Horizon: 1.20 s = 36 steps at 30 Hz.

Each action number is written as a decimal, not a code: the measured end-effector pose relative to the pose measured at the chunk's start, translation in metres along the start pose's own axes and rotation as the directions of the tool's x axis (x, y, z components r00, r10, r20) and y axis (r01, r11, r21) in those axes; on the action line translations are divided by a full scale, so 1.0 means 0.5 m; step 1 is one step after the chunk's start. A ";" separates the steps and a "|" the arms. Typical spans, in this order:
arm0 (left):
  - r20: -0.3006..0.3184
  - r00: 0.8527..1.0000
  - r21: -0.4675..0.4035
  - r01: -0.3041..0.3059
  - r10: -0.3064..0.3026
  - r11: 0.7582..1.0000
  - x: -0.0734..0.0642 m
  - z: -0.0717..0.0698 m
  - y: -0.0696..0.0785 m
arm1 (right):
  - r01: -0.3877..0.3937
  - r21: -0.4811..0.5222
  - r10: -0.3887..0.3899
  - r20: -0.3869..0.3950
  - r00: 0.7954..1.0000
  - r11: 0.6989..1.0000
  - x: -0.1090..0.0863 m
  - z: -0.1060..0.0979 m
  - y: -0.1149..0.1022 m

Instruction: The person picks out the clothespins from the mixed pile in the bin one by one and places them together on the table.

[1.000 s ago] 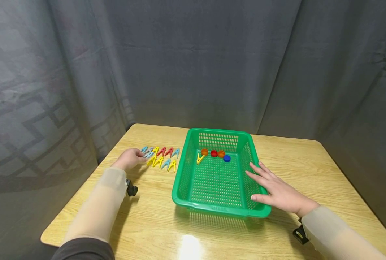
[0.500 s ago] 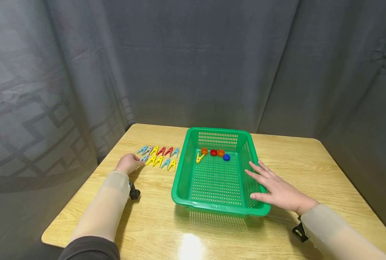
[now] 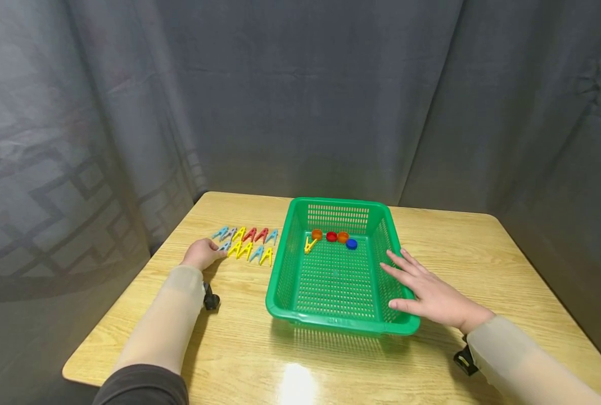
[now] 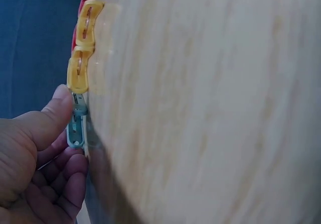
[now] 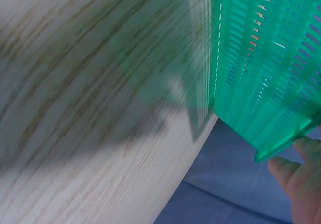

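My left hand [image 3: 201, 254] is at the left end of two rows of clothespins. In the left wrist view its thumb and curled fingers are around a light blue clothespin [image 4: 76, 128] on the table. Beside that one in the front row are yellow clothespins [image 3: 235, 250], then a light blue and another yellow. The back row has light blue, greyish, yellow and red clothespins [image 3: 250, 234]. My right hand [image 3: 434, 297], fingers spread straight, rests over the right rim of a green basket [image 3: 343, 324]; only some fingertips show in the right wrist view.
Inside the basket lie a yellow clothespin [image 3: 308, 246], orange caps [image 3: 317, 234], a red cap [image 3: 331, 237] and a blue cap [image 3: 351, 244]. Grey curtains [image 3: 300, 112] stand behind and beside the wooden table [image 3: 234, 326].
My left hand has brought the light blue clothespin left and down to the front row's left end. The right hand stays on the basket rim.
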<state>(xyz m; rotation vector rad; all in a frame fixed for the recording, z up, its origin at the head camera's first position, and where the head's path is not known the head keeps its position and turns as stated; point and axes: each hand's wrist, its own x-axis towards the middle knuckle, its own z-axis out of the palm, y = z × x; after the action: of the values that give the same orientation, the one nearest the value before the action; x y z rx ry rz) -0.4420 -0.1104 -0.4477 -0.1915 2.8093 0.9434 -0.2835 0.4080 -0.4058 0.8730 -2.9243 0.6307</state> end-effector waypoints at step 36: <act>0.095 0.871 0.050 -0.487 0.481 0.872 -0.058 -0.022 0.368 | 0.024 -0.011 -0.025 -0.020 0.999 1.000 -0.001 0.002 -0.002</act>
<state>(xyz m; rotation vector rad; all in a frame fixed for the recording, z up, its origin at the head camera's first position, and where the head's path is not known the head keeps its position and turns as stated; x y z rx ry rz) -0.4473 0.0306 -0.3255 0.5796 2.8593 0.9049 -0.2824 0.4072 -0.4065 0.8947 -2.8917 0.6178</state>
